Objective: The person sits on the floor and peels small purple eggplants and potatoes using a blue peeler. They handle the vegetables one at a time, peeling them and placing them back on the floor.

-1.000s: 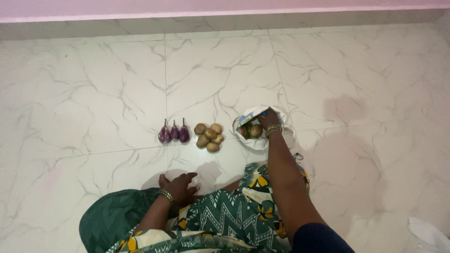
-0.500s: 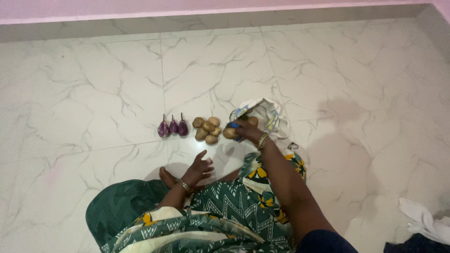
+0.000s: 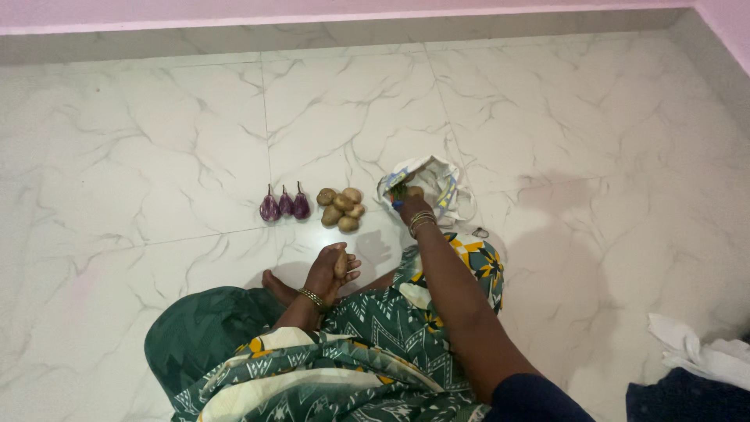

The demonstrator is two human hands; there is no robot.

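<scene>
My left hand [image 3: 330,271] is just above the floor in front of my knee, closed around a brown potato [image 3: 341,266]. My right hand [image 3: 408,208] reaches forward to the mouth of a white patterned cloth bag [image 3: 442,184]. Its fingers are partly hidden at the bag's edge, so I cannot see whether they grip anything. A small heap of several potatoes [image 3: 340,208] lies on the floor to the left of the bag. Three small purple eggplants [image 3: 284,205] stand in a row to the left of the heap.
The floor is white marble tile [image 3: 156,156], and a pink wall runs along the far edge. My green patterned dress [image 3: 367,352] covers my lap. White cloth [image 3: 695,348] and dark cloth [image 3: 687,395] lie at the bottom right.
My right hand brought a potato out of the bag toward the left, then went back to the bag. My left hand rose off the floor and now holds a potato.
</scene>
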